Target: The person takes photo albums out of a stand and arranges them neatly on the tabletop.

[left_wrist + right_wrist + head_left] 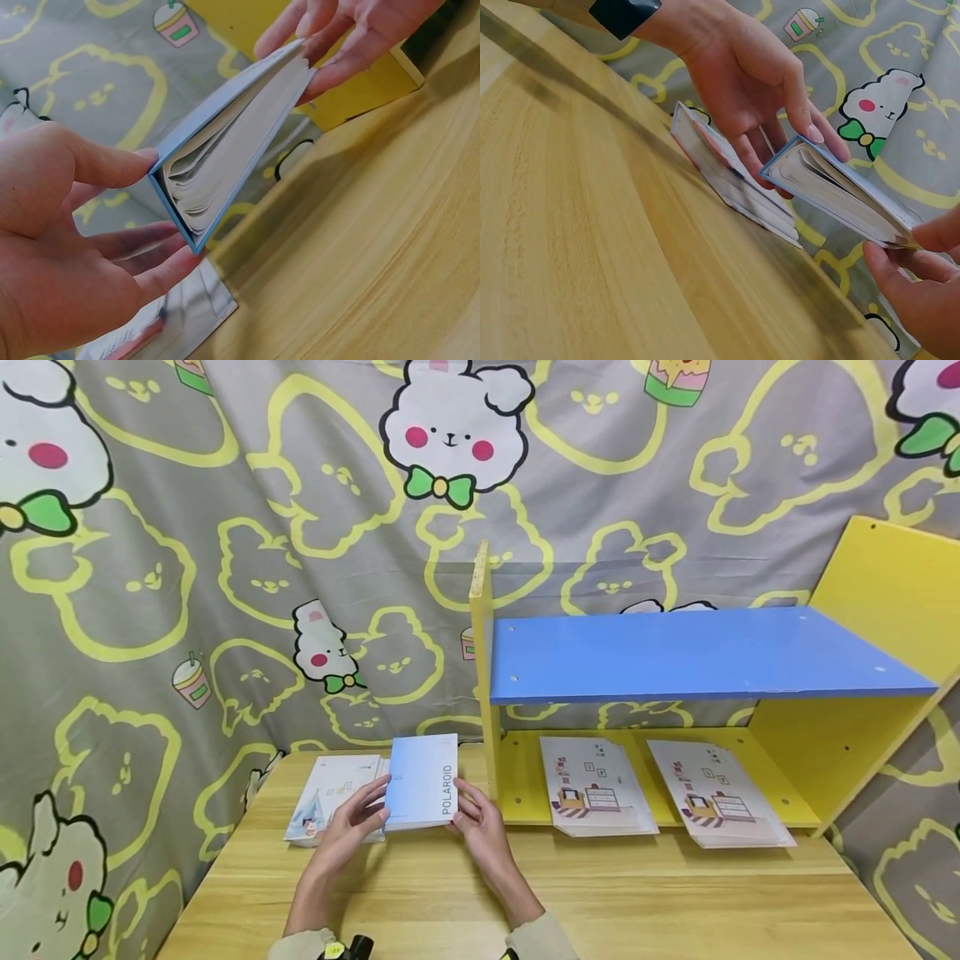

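Both hands hold a pale blue hardcover book (422,781) with POLAROID printed along its cover, raised above the table. My left hand (352,818) grips the spine side, thumb on the upper cover and fingers beneath. On the opposite edge my right hand (480,827) pinches the covers between thumb and fingers. The wrist views show the book's white page block (225,157), with gaps between some pages. Just behind my left hand, a white book with a tent picture (330,793) lies on the table, partly covered by the held book.
Right of the hands stands a yellow shelf unit (483,693) with a blue board (697,652) across it. On its lower level lie two illustrated white books, one on the left (596,785) and one on the right (716,793), jutting over the front edge. A patterned curtain (225,568) hangs behind the wooden table (637,902).
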`<action>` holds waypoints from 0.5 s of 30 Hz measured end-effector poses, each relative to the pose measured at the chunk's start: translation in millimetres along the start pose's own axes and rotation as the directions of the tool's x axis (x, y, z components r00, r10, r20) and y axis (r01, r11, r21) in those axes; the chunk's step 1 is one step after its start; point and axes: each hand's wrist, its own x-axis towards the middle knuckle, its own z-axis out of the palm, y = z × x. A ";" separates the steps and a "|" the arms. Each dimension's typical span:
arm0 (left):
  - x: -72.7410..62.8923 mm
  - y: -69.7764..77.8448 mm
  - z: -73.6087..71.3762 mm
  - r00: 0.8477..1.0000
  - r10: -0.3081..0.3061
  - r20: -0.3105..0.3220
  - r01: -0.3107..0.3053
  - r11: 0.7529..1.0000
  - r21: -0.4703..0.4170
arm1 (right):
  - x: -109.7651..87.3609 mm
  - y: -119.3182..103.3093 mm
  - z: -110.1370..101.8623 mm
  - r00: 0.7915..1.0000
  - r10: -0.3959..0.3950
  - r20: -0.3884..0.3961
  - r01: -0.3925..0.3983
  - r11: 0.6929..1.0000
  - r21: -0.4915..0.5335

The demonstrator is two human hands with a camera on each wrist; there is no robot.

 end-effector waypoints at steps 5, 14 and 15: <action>-0.3 -2.7 -0.9 1.000 0.003 -0.011 -0.003 1.000 0.008 | -0.4 2.0 1.3 1.000 0.002 0.010 -0.002 1.000 0.014; 1.3 -3.8 5.8 1.000 0.018 0.004 -0.018 0.999 0.038 | -0.7 10.2 -1.2 1.000 0.026 -0.012 -0.026 1.000 0.001; 1.6 -4.4 6.6 1.000 0.015 0.011 -0.015 0.999 0.038 | -1.1 10.7 -1.6 0.999 0.028 -0.018 -0.028 1.000 -0.002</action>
